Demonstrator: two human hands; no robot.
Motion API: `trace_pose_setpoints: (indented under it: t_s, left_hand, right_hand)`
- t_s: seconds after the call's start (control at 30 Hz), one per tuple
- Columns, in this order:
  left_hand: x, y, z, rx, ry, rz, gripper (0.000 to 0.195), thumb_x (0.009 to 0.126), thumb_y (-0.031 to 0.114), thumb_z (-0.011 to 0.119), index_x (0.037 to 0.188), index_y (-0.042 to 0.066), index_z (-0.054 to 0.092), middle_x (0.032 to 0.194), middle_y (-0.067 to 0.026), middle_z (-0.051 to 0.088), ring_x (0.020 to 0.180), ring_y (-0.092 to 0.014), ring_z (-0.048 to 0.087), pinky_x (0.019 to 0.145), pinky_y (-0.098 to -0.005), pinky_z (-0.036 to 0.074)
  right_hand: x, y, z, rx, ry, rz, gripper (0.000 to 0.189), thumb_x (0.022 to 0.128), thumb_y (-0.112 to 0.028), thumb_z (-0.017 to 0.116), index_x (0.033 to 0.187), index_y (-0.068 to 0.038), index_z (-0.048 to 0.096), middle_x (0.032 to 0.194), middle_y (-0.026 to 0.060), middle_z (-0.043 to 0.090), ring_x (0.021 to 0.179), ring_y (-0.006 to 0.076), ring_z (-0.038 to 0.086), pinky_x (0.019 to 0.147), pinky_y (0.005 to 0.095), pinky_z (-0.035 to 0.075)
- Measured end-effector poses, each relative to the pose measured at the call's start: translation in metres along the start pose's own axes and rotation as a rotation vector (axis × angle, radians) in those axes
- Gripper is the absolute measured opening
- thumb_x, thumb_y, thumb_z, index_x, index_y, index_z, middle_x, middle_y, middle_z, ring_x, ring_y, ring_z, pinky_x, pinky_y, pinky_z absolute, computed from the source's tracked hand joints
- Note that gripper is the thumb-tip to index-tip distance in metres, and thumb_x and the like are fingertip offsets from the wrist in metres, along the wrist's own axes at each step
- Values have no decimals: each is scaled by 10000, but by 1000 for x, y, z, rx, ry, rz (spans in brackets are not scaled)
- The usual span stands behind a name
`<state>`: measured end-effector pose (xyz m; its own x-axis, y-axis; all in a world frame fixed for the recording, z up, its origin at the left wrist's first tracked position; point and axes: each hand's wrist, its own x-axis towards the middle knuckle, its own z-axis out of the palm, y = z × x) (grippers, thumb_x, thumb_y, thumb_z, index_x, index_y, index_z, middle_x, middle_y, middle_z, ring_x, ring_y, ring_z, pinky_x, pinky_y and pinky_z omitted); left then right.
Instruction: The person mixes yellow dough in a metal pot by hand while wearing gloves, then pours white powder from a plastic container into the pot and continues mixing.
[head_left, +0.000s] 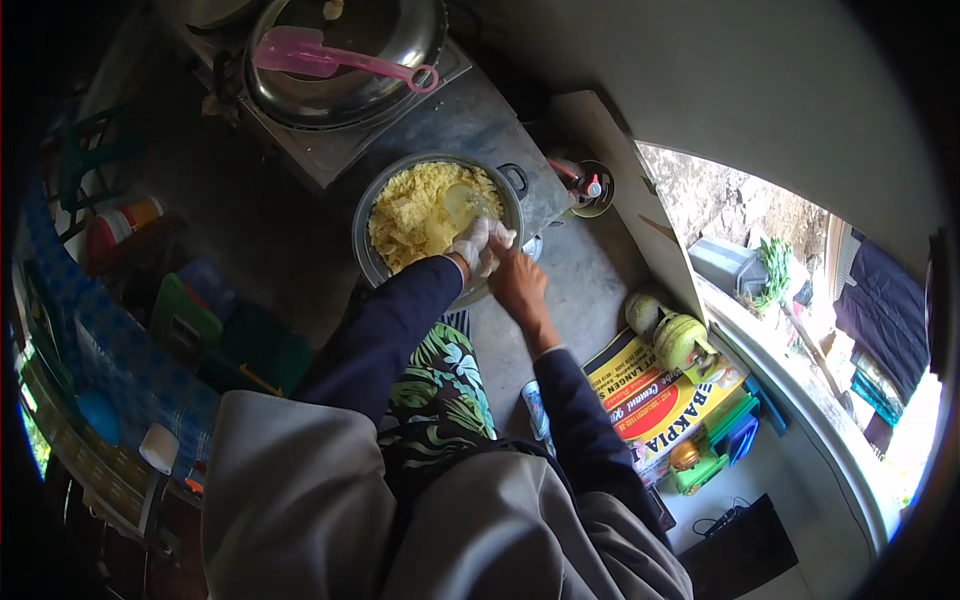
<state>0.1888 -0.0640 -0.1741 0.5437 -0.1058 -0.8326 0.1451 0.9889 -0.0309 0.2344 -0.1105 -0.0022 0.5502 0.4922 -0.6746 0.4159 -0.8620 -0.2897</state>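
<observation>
A deep metal pot (362, 244) stands before me, filled with a crumbly yellow mash (409, 199). A translucent pale scoop or spatula (463, 201) lies partly sunk in the mash at its right side. My left hand (474, 244), in a clear plastic glove, is curled at the near end of this utensil, over the pot's near right rim. My right hand (519, 276) is bare and meets the left there, fingers bent. Its fingertips are hidden against the glove, so what it grips does not show. The utensil's handle is also hidden.
Behind the pot, a large metal lid (337, 109) rests on a stove (319, 161), with a pink plastic spatula (300, 52) across it. Right are a bottle with a red-and-white cap (592, 186), green gas cylinders (684, 341) and a printed banner (637, 397). Plastic containers (184, 311) stand left.
</observation>
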Motion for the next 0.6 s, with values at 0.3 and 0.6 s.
trace_pose_setpoints:
  t_s: [0.3,0.6]
  left_hand:
    - [-20,5,8,28,17,-76,128,730,136,593,642,63,535,553,-35,509,450,-169,480,467,-279,414]
    - [-7,39,-3,-201,-258,-40,174,861,217,464,851,63,545,745,-75,577,633,-194,561,666,-282,478]
  right_hand:
    - [-24,0,21,48,84,69,572,728,-127,545,1281,-250,471,863,186,644,799,368,626,658,456,482]
    - [16,-38,-25,-322,2,-309,356,765,-87,515,1121,-80,525,815,169,643,740,345,632,592,446,493]
